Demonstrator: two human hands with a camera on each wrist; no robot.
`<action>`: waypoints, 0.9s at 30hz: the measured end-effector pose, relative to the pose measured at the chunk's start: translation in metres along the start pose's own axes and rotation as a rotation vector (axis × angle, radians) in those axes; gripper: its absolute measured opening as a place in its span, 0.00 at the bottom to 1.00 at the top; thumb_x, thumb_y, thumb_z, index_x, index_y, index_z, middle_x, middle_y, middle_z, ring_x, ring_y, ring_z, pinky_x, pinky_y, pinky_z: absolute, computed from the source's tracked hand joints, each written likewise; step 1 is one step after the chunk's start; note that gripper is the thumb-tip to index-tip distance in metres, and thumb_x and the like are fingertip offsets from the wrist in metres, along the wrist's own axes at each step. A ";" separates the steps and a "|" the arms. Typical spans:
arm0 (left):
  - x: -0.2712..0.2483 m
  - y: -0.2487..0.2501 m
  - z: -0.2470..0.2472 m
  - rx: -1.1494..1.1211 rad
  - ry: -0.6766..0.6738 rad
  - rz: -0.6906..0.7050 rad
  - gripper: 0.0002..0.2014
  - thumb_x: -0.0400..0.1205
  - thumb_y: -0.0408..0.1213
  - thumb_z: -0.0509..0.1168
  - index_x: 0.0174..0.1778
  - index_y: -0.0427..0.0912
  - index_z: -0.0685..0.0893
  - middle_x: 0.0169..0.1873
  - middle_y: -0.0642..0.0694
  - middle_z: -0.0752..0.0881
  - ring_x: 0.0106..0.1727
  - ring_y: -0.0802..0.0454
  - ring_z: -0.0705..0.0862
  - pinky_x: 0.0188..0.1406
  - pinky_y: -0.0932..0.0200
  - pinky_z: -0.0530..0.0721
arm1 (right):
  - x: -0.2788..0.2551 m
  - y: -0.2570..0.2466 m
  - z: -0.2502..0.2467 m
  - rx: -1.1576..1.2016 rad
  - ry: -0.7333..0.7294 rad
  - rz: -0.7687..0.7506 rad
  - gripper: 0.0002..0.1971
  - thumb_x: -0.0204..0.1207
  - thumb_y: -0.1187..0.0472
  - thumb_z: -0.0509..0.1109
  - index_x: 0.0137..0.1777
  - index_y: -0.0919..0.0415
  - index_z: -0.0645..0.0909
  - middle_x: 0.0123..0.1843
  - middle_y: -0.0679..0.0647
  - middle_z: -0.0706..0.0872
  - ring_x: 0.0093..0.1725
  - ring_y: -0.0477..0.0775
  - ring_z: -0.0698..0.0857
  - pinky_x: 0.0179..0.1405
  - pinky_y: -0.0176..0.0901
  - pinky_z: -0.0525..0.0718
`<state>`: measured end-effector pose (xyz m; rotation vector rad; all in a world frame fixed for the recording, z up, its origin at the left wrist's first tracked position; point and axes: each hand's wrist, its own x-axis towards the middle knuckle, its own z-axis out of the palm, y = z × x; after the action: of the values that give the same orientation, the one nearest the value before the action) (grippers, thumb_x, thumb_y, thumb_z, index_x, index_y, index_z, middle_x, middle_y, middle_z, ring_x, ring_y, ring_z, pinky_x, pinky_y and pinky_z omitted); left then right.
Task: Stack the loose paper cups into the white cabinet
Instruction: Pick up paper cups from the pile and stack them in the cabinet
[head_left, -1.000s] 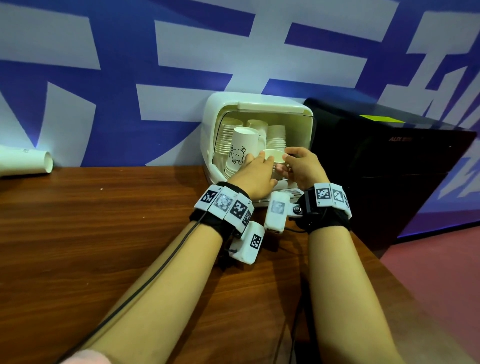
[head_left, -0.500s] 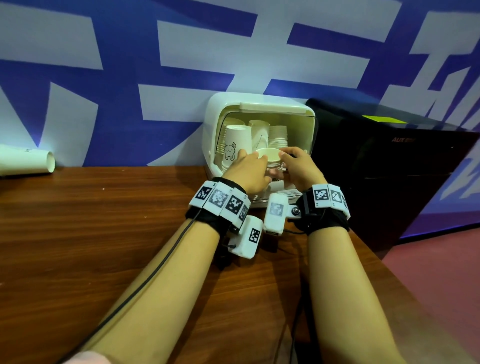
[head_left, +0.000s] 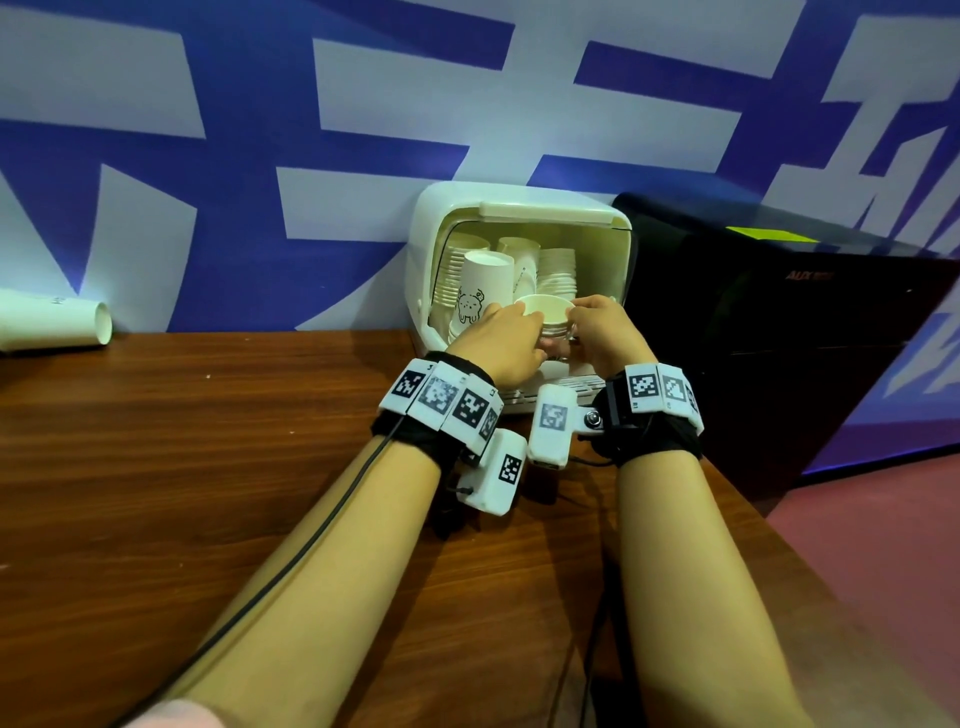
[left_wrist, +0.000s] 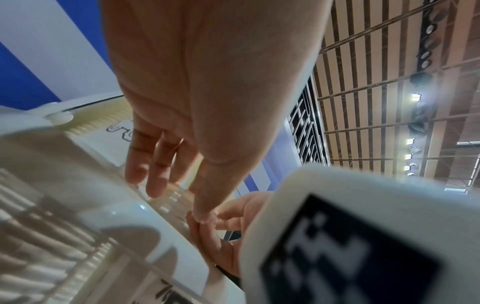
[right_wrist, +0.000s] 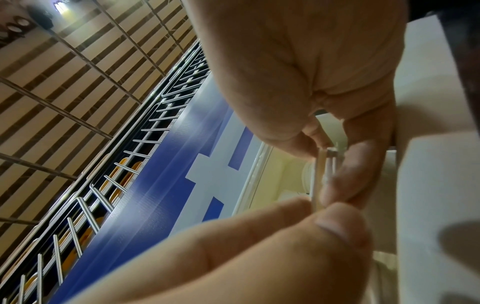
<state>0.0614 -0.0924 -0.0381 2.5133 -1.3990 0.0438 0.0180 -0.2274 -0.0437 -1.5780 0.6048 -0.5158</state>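
The white cabinet (head_left: 423, 270) stands open at the back of the table, with several stacks of paper cups (head_left: 557, 275) inside. An upside-down cup with a bear drawing (head_left: 483, 291) tops a front-left stack. In the cabinet's mouth, a short stack of cups (head_left: 545, 312) sits mouth up between both hands. My left hand (head_left: 522, 327) grips its left side, fingers and thumb around the ribbed rims (left_wrist: 171, 197). My right hand (head_left: 576, 317) pinches the rim (right_wrist: 318, 179) between thumb and fingers (right_wrist: 337, 181). The stack's base is hidden by my hands.
A long sleeve of cups (head_left: 52, 322) lies on its side at the far left against the blue-and-white wall. A black appliance (head_left: 779, 338) stands right of the cabinet. The wooden table (head_left: 208, 467) ends at a slanted right edge above red floor.
Both hands have carried the short cup stack a little deeper into the cabinet opening and levelled it. Over the last half second almost nothing moves.
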 end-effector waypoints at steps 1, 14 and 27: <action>0.000 0.000 0.000 -0.003 -0.011 0.001 0.23 0.87 0.43 0.57 0.77 0.41 0.68 0.75 0.39 0.68 0.75 0.39 0.66 0.73 0.43 0.70 | -0.001 0.000 0.000 0.001 0.003 0.007 0.09 0.84 0.72 0.52 0.51 0.69 0.74 0.44 0.66 0.82 0.28 0.59 0.87 0.21 0.42 0.86; -0.004 -0.008 -0.018 -0.156 0.091 0.105 0.20 0.85 0.33 0.61 0.75 0.44 0.75 0.73 0.44 0.76 0.71 0.45 0.76 0.75 0.49 0.70 | 0.003 -0.008 -0.005 -0.097 0.192 0.035 0.18 0.79 0.58 0.67 0.62 0.73 0.79 0.59 0.70 0.83 0.22 0.54 0.85 0.22 0.42 0.84; -0.019 -0.015 -0.050 -0.579 0.207 0.146 0.08 0.85 0.32 0.62 0.53 0.41 0.87 0.45 0.47 0.91 0.37 0.63 0.84 0.35 0.75 0.79 | -0.026 -0.046 0.003 -0.100 0.032 -0.055 0.10 0.82 0.58 0.66 0.39 0.58 0.72 0.34 0.53 0.69 0.24 0.47 0.65 0.16 0.30 0.63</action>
<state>0.0687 -0.0566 0.0044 1.8778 -1.2816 -0.0631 0.0041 -0.2056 0.0026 -1.6872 0.6208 -0.5605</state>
